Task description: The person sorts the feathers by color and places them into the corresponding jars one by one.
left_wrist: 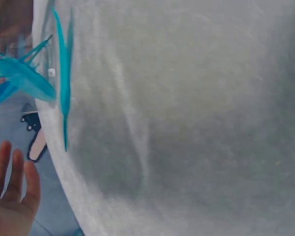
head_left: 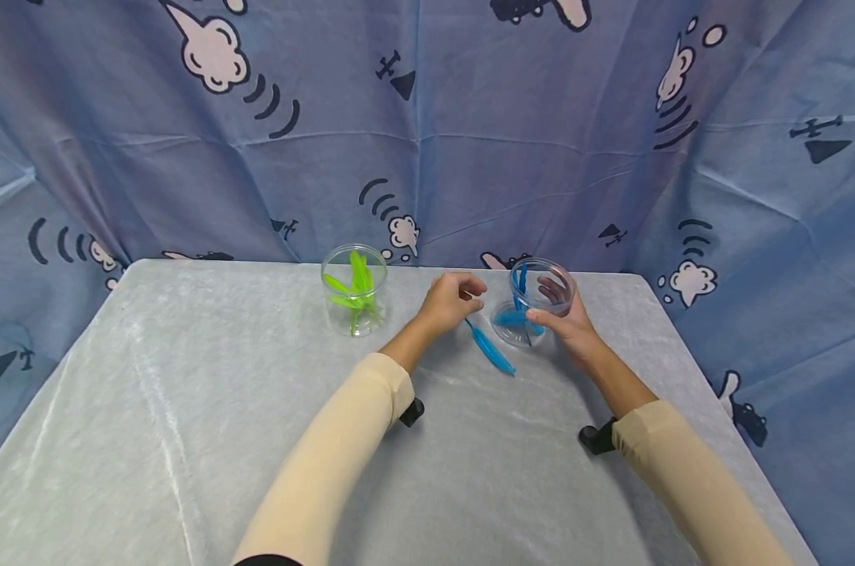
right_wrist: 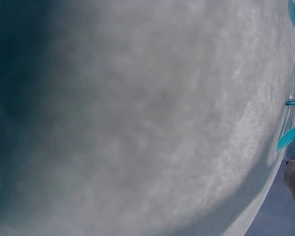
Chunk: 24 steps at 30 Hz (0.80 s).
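My right hand grips a clear plastic jar around its side, thumb toward the front. The jar leans over the cloth with several blue feathers in it. Just left of it, one loose blue feather lies on the cloth. My left hand hovers close to that feather's quill end, with nothing seen in its fingers. In the left wrist view, the left hand's fingers are extended and apart, below the loose feather. The right wrist view catches only part of the jar and blue feathers at its edge.
A second clear jar stands upright at the back, left of my left hand, with several green feathers in it. Grey-white cloth covers the table. Behind its far edge hangs a blue patterned curtain.
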Motion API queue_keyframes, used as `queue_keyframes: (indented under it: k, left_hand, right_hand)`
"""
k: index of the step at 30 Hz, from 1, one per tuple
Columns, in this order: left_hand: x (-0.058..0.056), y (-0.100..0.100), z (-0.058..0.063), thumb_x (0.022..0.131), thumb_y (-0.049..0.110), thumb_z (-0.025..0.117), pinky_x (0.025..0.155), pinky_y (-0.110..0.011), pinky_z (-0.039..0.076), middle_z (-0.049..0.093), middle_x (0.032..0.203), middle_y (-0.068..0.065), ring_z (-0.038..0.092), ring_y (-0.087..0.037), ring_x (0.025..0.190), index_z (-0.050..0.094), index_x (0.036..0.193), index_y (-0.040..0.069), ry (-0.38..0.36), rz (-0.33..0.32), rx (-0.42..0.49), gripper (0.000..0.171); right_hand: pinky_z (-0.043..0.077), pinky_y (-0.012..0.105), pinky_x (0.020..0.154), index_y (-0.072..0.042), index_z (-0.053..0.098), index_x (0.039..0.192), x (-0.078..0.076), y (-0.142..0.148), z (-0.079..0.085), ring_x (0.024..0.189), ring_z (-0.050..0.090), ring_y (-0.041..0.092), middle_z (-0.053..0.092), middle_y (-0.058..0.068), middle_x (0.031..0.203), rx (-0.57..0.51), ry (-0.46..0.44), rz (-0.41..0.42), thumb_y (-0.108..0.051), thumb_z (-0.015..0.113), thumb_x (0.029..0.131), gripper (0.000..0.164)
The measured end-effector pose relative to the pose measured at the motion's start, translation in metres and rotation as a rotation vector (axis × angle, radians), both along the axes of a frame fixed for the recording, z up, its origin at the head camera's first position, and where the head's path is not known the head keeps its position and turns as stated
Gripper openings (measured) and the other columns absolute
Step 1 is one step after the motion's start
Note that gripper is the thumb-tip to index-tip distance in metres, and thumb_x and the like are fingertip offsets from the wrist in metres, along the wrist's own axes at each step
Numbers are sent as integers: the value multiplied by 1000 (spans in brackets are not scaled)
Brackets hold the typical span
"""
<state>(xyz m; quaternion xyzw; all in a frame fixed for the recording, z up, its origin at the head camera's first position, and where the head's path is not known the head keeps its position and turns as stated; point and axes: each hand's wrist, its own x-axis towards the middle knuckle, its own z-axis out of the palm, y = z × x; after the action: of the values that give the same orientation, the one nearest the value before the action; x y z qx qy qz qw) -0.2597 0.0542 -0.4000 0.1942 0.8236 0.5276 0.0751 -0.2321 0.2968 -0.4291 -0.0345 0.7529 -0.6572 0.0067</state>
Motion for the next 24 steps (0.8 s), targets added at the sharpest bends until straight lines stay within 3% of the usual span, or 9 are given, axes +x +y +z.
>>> queue_keyframes:
  k: [5, 6, 7, 12, 13, 19, 24]
  left_hand:
    - [-1, -1, -13, 93, -3, 65, 96, -32, 49, 70, 113, -11, 63, -24, 108, 69, 115, -2, 8, -79, -73, 23]
    - [-8, 0, -24, 93, -1, 65, 96, -32, 48, 70, 112, -9, 63, -23, 107, 70, 115, 1, 28, -90, -83, 22]
    - [-7, 0, -26, 93, -1, 65, 97, -32, 48, 70, 113, -10, 63, -22, 109, 70, 116, 1, 36, -101, -94, 23]
    - [-7, -2, -33, 94, 0, 65, 101, -34, 46, 70, 118, -10, 62, -22, 115, 68, 118, 1, 59, -127, -122, 25]
    - [-1, -4, -25, 94, -2, 64, 102, -34, 45, 69, 119, -13, 61, -23, 117, 67, 119, -1, 45, -130, -130, 25]
    - [-2, -6, -33, 92, -6, 65, 103, -35, 44, 69, 120, -13, 61, -22, 117, 68, 119, -1, 48, -163, -162, 29]
    - [-1, -9, -38, 91, -7, 62, 105, -35, 42, 69, 122, -8, 59, -20, 120, 68, 122, 4, 125, -215, -293, 33]
  right_hand:
    - [16, 53, 119, -22, 10, 158, 0, 1, -2, 149, 16, 33, 18, 19, 161, 3, -1, -1, 0, 67, 91, 91]
    - [16, 53, 119, -22, 9, 158, 0, 1, -2, 149, 16, 33, 18, 19, 161, 2, -1, 0, 0, 67, 91, 91]
    - [16, 53, 119, -22, 9, 158, 0, 1, -2, 149, 16, 33, 18, 19, 161, 1, -1, 1, 0, 67, 91, 91]
    - [16, 52, 119, -21, 10, 158, 1, 1, -1, 149, 16, 33, 19, 19, 161, -9, 5, 8, 1, 67, 91, 91]
    - [16, 52, 120, -21, 10, 158, 1, 1, -1, 149, 17, 33, 19, 19, 161, -9, 6, 7, 1, 67, 91, 91]
    - [15, 52, 120, -20, 12, 158, 0, 1, -2, 149, 17, 33, 19, 20, 161, -18, 20, 5, 2, 66, 90, 90]
    - [15, 52, 120, -19, 12, 158, 0, 1, -1, 148, 17, 33, 19, 20, 161, -28, 20, 10, 3, 66, 90, 89]
